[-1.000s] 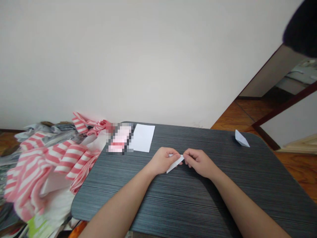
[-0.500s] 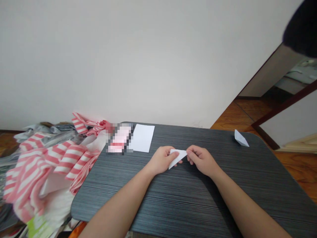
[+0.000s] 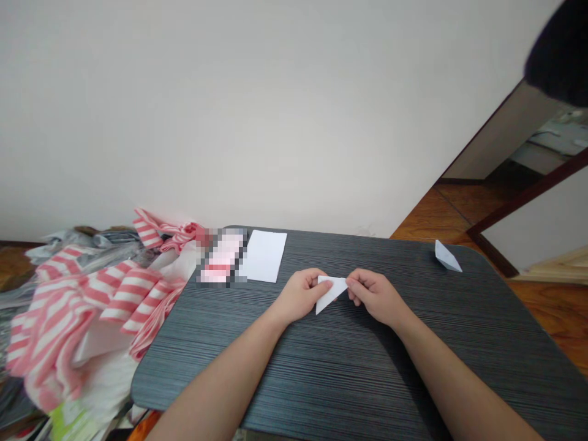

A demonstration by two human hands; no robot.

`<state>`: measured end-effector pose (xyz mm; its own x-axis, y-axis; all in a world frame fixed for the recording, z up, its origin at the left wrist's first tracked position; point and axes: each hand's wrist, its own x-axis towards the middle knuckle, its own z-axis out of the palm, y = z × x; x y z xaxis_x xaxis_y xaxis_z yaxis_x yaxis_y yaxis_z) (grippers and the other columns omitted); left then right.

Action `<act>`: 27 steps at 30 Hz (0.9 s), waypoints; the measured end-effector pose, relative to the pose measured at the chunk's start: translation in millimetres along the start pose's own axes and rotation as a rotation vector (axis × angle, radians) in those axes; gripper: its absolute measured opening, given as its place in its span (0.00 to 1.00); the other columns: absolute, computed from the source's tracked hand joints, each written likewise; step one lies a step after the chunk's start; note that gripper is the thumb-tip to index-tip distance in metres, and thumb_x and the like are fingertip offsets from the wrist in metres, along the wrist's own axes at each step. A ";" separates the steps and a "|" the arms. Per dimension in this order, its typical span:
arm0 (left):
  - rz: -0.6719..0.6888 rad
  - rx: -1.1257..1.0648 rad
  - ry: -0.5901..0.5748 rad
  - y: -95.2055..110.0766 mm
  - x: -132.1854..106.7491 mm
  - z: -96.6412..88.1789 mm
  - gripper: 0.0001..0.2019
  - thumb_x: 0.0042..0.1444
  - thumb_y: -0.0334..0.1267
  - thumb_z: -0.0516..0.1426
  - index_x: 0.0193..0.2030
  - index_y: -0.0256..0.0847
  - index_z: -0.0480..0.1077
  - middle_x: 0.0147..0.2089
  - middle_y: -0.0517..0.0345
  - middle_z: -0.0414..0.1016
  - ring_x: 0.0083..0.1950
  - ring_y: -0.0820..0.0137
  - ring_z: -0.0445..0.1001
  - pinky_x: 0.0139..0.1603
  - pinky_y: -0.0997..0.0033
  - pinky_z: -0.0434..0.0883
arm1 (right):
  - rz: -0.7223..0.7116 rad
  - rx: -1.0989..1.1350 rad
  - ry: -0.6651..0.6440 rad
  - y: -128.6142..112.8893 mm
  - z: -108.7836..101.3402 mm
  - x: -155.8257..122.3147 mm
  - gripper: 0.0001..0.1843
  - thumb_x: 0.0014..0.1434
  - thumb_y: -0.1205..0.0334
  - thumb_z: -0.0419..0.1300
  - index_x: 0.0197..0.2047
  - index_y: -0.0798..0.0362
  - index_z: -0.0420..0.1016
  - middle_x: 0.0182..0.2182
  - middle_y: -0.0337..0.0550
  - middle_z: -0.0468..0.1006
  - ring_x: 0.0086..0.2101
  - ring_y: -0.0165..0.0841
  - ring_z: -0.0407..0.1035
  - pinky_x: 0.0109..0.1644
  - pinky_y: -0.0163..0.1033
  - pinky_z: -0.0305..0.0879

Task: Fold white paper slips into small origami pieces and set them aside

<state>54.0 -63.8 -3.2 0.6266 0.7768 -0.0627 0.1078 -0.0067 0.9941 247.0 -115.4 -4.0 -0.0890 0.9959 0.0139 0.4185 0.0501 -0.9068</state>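
Observation:
A small triangle of folded white paper [image 3: 327, 295] is held above the dark table between my two hands. My left hand [image 3: 303, 295] grips its left side, thumb on top and fingers behind. At the paper's right corner, the thumb and fingertips of my right hand [image 3: 369, 294] pinch the tip. The remaining fingers of my right hand are curled in. Part of the paper lies hidden under my left thumb.
The dark grained table [image 3: 294, 380] bears a stack of white paper [image 3: 265, 256] and a blurred-out pinkish item [image 3: 223, 256] at the back left. A folded paper boat [image 3: 446, 256] sits at the back right. Red-and-white striped cloth [image 3: 122, 288] is heaped left of the table.
The folded paper has tilted slightly, its lower tip moving a little to the right. My left fingers behind it show less. Both hands stay almost in place.

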 end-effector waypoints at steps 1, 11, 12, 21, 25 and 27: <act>0.001 -0.011 0.001 -0.7 0.3 0.0 0.14 0.54 0.46 0.54 0.34 0.34 0.68 0.27 0.58 0.70 0.26 0.76 0.65 0.25 0.78 0.59 | 0.003 0.012 0.000 0.3 0.3 0.3 0.15 0.61 0.57 0.50 0.25 0.54 0.65 0.19 0.35 0.67 0.20 0.26 0.61 0.27 0.33 0.57; 0.013 -0.049 0.035 -8.0 3.3 0.5 0.13 0.54 0.46 0.54 0.36 0.36 0.66 0.26 0.62 0.66 0.24 0.78 0.61 0.23 0.79 0.56 | -0.015 0.138 -0.138 0.4 6.3 -0.1 0.11 0.61 0.58 0.52 0.30 0.55 0.67 0.22 0.37 0.69 0.22 0.27 0.63 0.28 0.33 0.59; 0.024 -0.024 0.047 -7.8 3.4 0.7 0.12 0.54 0.45 0.54 0.35 0.36 0.66 0.26 0.62 0.65 0.25 0.78 0.62 0.24 0.79 0.57 | -0.016 0.114 -0.142 0.6 6.2 -0.4 0.11 0.61 0.58 0.52 0.29 0.55 0.67 0.22 0.38 0.69 0.22 0.27 0.63 0.28 0.33 0.60; 0.094 0.016 0.076 -10.7 4.0 6.8 0.17 0.53 0.38 0.56 0.50 0.40 0.63 0.29 0.63 0.64 0.27 0.78 0.63 0.27 0.78 0.61 | 0.001 0.126 -0.007 3.2 6.1 0.5 0.13 0.61 0.57 0.51 0.28 0.54 0.65 0.20 0.36 0.69 0.20 0.26 0.63 0.27 0.33 0.59; 0.092 0.112 0.047 -9.2 2.7 6.7 0.17 0.54 0.39 0.55 0.50 0.39 0.65 0.32 0.59 0.67 0.28 0.76 0.65 0.29 0.77 0.63 | 0.005 0.195 -0.049 3.1 9.7 1.2 0.09 0.62 0.57 0.50 0.36 0.54 0.65 0.21 0.37 0.71 0.18 0.25 0.59 0.22 0.32 0.56; 0.110 0.169 0.046 -6.6 1.7 6.4 0.16 0.53 0.40 0.55 0.48 0.39 0.67 0.35 0.57 0.68 0.29 0.76 0.65 0.30 0.76 0.63 | -0.004 0.220 -0.052 3.1 10.7 1.5 0.09 0.62 0.56 0.50 0.37 0.54 0.64 0.22 0.37 0.71 0.18 0.25 0.59 0.21 0.32 0.55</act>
<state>59.3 -66.5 -10.4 0.6066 0.7932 0.0538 0.1710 -0.1963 0.9655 238.5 -114.5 -11.3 -0.1386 0.9904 0.0008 0.2116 0.0304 -0.9769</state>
